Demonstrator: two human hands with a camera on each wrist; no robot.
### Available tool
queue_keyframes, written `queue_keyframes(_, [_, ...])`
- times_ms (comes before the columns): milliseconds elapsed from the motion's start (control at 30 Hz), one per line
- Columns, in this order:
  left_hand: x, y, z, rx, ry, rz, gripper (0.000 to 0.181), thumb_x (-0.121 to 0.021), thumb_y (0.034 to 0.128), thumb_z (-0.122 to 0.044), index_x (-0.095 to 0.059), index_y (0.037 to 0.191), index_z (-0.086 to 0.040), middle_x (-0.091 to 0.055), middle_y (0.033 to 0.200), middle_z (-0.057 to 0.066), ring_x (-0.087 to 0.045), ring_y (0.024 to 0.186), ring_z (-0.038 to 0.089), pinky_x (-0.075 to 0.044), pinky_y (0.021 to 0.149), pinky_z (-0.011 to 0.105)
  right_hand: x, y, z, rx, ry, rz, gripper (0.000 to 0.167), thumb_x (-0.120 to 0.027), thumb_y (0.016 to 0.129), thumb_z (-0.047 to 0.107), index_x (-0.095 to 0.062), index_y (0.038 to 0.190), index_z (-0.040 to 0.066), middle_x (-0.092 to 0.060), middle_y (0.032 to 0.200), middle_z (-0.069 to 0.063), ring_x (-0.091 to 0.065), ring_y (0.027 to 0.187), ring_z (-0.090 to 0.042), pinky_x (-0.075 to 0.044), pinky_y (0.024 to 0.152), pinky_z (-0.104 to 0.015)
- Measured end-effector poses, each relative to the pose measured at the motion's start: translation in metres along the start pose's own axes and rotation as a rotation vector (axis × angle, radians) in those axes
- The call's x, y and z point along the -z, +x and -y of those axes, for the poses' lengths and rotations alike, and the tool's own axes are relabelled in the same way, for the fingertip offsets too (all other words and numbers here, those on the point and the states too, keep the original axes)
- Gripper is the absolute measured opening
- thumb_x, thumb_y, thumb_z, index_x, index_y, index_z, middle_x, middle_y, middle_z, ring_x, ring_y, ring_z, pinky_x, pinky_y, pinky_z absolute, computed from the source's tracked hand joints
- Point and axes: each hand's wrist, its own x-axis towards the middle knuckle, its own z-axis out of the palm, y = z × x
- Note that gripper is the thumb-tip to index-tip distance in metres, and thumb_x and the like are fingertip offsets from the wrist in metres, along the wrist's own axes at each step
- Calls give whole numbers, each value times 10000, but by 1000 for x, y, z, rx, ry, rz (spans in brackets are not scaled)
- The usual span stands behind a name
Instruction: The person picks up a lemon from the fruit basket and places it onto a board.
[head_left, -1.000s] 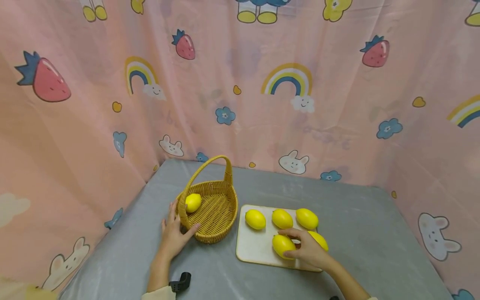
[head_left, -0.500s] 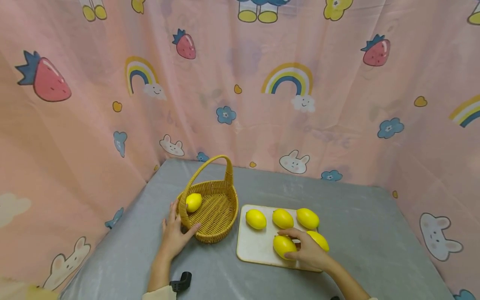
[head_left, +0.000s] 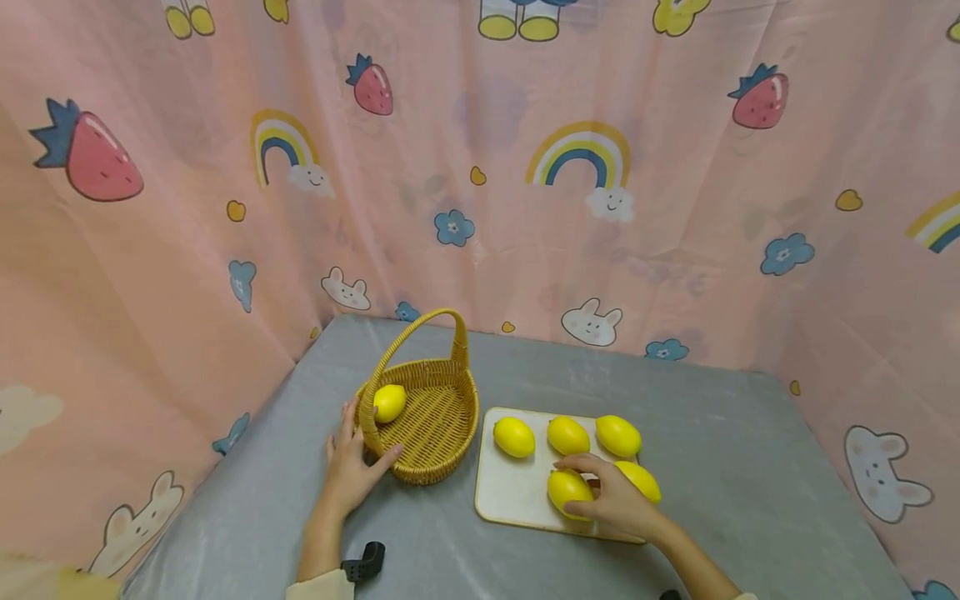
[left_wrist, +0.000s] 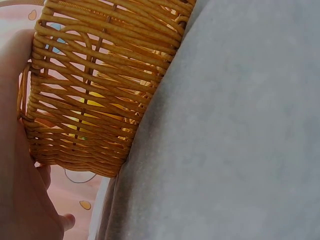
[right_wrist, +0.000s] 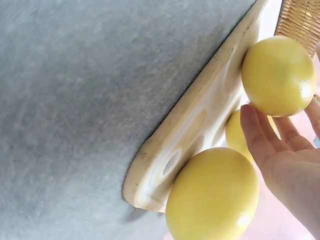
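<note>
On the grey cloth stands a wicker basket [head_left: 431, 425] with a tall arched handle; one lemon [head_left: 390, 403] lies inside it on the left. My left hand [head_left: 348, 468] holds the basket's near-left side, thumb at the near rim and fingers along the outside. Several lemons sit on a white board [head_left: 510, 492] right of the basket. My right hand [head_left: 618, 502] grips the front lemon [head_left: 567, 493] between thumb and fingers, over the board. In the right wrist view this lemon [right_wrist: 279, 75] is at the fingertips, and another lemon [right_wrist: 212, 195] is close to the hand.
Behind the held lemon, three lemons stand in a row: left [head_left: 514, 437], middle [head_left: 567, 436] and right [head_left: 618, 436]. One more lemon [head_left: 639, 482] is partly hidden by my right hand. A pink printed curtain [head_left: 495, 250] surrounds the cloth-covered table [head_left: 712, 442].
The head view has shifted very slightly. Both hands, the basket and the lemons otherwise keep their places.
</note>
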Motion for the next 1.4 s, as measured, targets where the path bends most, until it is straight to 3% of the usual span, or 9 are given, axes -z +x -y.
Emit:
queue_keyframes(367, [3, -1, 3, 15, 18, 0, 833, -719, 890, -443, -361, 1550, -84, -86, 1658, 139, -54, 1494, 455, -43, 1038, 788, 6, 16, 6, 98, 8, -22, 515, -749, 898, 127, -555, 1328, -80, -564, 1318, -249, -527, 1186, -466, -470, 957, -574])
queue_keyframes(600, [4, -1, 4, 20, 25, 3, 835, -717, 890, -454, -360, 1553, -93, -84, 1658, 141, -56, 1493, 457, -48, 1038, 789, 5, 40, 27, 75, 29, -42, 495, -771, 886, 188, -601, 1327, 41, -560, 1353, -155, -502, 1263, -430, -398, 1034, -598])
queue_keyframes(833, [2, 1, 4, 27, 31, 6, 837, -712, 890, -469, -361, 1553, -100, -90, 1657, 145, -58, 1494, 452, -54, 1040, 788, -5, 70, 49, 151, 2, 13, 457, -741, 887, 65, -598, 1318, 5, -545, 1381, -169, -481, 1288, -406, -416, 1024, -586])
queue_keyframes(1133, [1, 2, 3, 19, 38, -5, 852, -718, 881, -463, -352, 1556, -93, -103, 1655, 149, -68, 1496, 446, -54, 1047, 782, -29, 112, 80, 278, -52, 79, 449, -736, 889, 69, -612, 1318, 13, -575, 1337, -181, -511, 1260, -386, -441, 1006, -567])
queue_keyframes(1400, [-1, 2, 2, 30, 37, 7, 870, -707, 884, -488, -344, 1553, -68, -100, 1655, 149, -58, 1501, 431, -49, 1056, 773, -46, 141, 104, 271, -84, 139, 453, -727, 893, 73, -606, 1328, 37, -564, 1342, -141, -501, 1259, -346, -433, 1003, -559])
